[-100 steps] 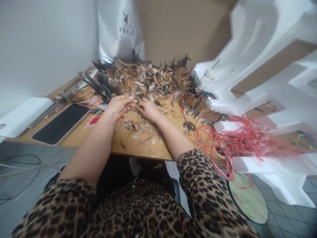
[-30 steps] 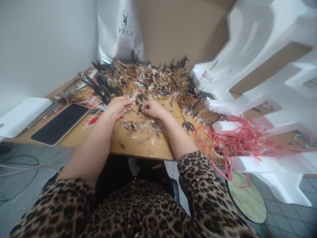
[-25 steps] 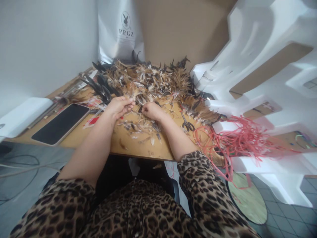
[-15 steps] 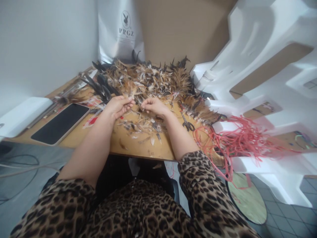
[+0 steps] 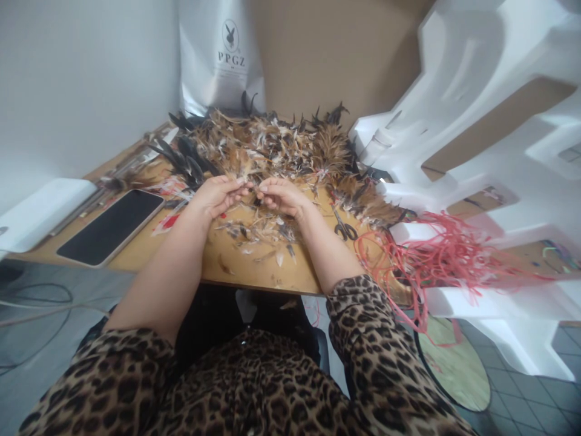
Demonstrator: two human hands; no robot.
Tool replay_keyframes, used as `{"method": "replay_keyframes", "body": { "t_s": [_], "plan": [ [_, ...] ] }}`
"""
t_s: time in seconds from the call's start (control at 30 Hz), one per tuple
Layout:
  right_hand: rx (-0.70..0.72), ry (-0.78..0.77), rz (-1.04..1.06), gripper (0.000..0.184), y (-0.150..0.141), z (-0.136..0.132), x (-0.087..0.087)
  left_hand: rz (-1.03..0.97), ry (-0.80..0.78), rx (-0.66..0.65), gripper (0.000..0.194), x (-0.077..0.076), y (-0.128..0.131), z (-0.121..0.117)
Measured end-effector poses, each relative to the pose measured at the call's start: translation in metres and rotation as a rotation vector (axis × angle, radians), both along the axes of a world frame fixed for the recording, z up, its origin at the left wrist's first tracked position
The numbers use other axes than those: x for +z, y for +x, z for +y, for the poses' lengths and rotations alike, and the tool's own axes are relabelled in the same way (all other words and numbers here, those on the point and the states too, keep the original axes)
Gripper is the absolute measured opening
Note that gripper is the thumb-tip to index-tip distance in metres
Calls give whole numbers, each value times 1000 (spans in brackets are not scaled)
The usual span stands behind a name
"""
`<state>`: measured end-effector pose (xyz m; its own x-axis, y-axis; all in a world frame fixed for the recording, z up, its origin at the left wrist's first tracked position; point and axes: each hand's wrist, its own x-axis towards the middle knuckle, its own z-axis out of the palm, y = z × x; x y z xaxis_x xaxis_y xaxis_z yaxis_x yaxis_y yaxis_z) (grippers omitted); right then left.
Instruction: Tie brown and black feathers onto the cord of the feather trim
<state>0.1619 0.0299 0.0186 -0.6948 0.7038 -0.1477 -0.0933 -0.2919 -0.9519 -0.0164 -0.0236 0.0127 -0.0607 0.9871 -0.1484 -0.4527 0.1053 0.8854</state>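
Close together over the table, my left hand [image 5: 221, 195] and my right hand [image 5: 280, 196] meet nearly fingertip to fingertip. My left thumb and forefinger pinch a brown feather [image 5: 244, 170], whose outline blends into the pile behind. The right fingers are pinched at the same spot; whatever they hold is too small to make out. Beyond them lies a big heap of brown, white and black feathers [image 5: 281, 136]. Loose feather scraps [image 5: 265, 233] are scattered below the hands. Long dark feathers [image 5: 188, 160] lie left of the heap.
Black-handled scissors [image 5: 345, 230] lie right of my right forearm. Pink string [image 5: 449, 251] tangles over white foam pieces [image 5: 494, 303]. A phone [image 5: 113, 227] and a white box-like device [image 5: 45, 212] are at left. A silver bag [image 5: 222, 66] stands behind.
My right hand has shifted slightly left, and its fingertips now come up close to those of my left hand. The left hand stays almost in place.
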Motion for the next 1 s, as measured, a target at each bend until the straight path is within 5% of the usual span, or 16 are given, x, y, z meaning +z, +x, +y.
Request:
{"method": "replay_keyframes", "body": {
  "t_s": [0.2,0.43,0.8,1.0],
  "plan": [
    [93,-29,66,26,-3,-3,-2,-20,-12,-47,4,1,2,-1],
    [-2,-53,37,23,-6,0,-7,-92,-1,1,12,0,4,2],
    [-326,334,-30,35,-26,-7,-15,-151,29,44,10,-2,3,4],
    [-350,360,-33,35,-22,-2,-14,-42,-17,21,8,-1,4,1]
  ]
}}
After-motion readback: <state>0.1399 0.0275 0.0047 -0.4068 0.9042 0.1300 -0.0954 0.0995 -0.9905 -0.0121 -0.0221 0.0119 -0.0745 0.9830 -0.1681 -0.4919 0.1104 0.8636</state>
